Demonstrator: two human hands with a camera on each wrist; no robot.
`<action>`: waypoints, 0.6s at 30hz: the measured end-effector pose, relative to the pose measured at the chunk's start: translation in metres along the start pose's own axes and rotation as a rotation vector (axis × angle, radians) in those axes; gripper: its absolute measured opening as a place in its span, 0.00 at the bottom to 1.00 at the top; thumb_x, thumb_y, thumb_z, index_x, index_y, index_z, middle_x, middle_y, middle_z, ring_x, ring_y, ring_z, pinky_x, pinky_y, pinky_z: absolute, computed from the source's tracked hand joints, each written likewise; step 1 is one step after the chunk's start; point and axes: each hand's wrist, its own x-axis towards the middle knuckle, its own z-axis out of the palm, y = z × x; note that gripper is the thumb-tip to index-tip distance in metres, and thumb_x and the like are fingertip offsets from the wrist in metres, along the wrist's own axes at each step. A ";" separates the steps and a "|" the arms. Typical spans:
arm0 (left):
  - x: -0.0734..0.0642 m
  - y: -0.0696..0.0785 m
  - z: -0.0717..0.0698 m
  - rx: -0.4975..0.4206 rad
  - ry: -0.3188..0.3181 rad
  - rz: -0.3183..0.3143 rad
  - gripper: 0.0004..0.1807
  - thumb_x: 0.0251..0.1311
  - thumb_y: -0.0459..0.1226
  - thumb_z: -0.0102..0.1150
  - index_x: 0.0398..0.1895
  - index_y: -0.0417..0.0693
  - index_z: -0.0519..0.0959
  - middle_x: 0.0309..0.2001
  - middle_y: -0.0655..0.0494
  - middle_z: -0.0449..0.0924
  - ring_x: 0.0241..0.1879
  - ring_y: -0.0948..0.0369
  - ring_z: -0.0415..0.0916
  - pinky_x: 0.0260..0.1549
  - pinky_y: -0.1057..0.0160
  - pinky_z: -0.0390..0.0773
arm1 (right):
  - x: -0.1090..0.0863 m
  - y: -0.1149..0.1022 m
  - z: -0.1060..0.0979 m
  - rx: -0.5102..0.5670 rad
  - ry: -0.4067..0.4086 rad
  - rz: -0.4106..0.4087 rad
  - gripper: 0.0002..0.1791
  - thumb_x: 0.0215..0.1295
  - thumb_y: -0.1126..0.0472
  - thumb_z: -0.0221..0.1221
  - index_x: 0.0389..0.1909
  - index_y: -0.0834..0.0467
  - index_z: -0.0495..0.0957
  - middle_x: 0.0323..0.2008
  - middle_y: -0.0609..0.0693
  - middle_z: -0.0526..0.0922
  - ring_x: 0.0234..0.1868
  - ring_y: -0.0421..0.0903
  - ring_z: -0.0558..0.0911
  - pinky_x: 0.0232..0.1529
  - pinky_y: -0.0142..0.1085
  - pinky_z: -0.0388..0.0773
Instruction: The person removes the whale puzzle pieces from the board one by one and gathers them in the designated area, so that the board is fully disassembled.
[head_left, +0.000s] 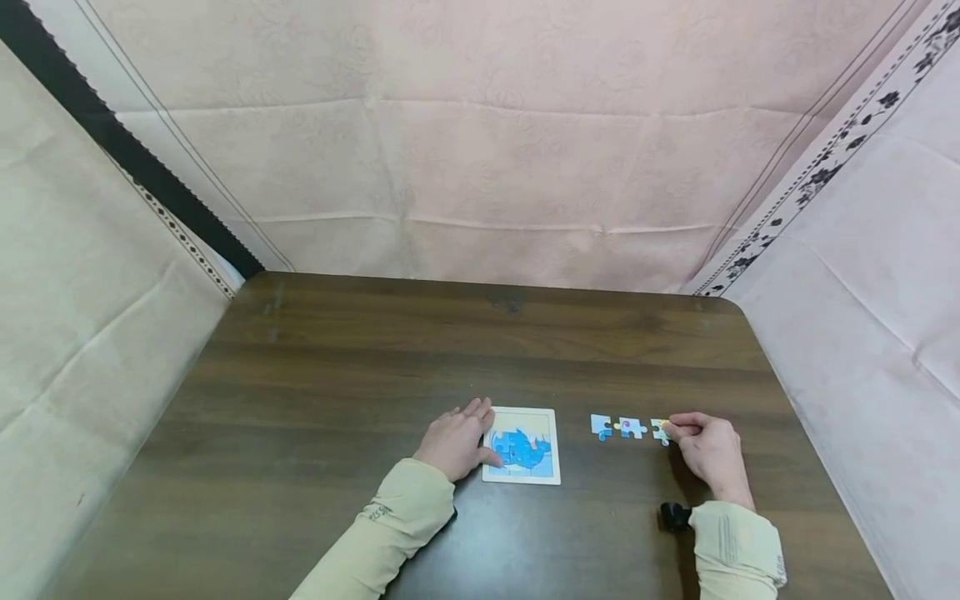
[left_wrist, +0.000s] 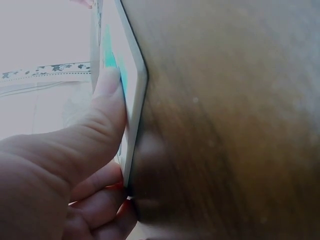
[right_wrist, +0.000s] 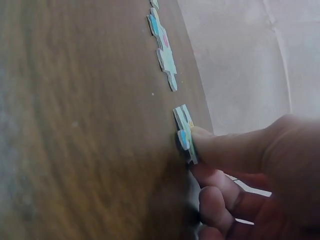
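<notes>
I see pale cloth (head_left: 487, 158) across the top and down both sides of my head view. Under it, the brown counter (head_left: 315, 400) fills the middle and bottom. The left hand (head_left: 456, 442), just below the middle of the picture, is loose, with its thumb resting on a tray (head_left: 555, 450) and its fingers along the tray's left edge. The right hand (head_left: 708, 450), in the lower right, is nearly closed: thumb and finger pinch the end piece (head_left: 657, 429) of a row. I can't tell if that piece is off the counter.

The tray lies to the left of the right hand, about level with it in the picture, past the other pieces. The row runs side to side, so it points from the right hand toward the tray. The right hand is nearer the pieces.

In the tray is a blue whale picture (head_left: 521, 450); its top part is pale, and I can't tell what fills it. Smallest are the middle piece (head_left: 632, 428) and the left piece (head_left: 601, 423), lying loose between tray and right hand.
</notes>
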 end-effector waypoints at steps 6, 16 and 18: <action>-0.001 0.000 0.000 0.002 0.000 0.003 0.42 0.52 0.56 0.67 0.67 0.43 0.70 0.71 0.49 0.63 0.71 0.55 0.58 0.65 0.50 0.64 | 0.000 0.000 0.002 -0.004 0.010 0.006 0.14 0.63 0.57 0.64 0.41 0.65 0.84 0.26 0.50 0.86 0.35 0.50 0.81 0.41 0.49 0.74; -0.001 0.000 0.000 -0.006 0.005 0.008 0.42 0.52 0.56 0.67 0.67 0.43 0.70 0.70 0.49 0.63 0.71 0.54 0.59 0.65 0.50 0.64 | 0.002 -0.003 0.002 -0.030 -0.015 0.056 0.12 0.63 0.58 0.64 0.40 0.62 0.84 0.27 0.50 0.85 0.33 0.50 0.79 0.34 0.44 0.71; -0.001 0.000 0.000 -0.008 0.007 0.010 0.42 0.52 0.56 0.67 0.67 0.42 0.70 0.70 0.49 0.63 0.71 0.54 0.59 0.65 0.50 0.64 | 0.002 -0.004 0.001 -0.043 -0.032 0.079 0.11 0.63 0.57 0.64 0.41 0.61 0.84 0.28 0.49 0.85 0.33 0.50 0.79 0.33 0.44 0.70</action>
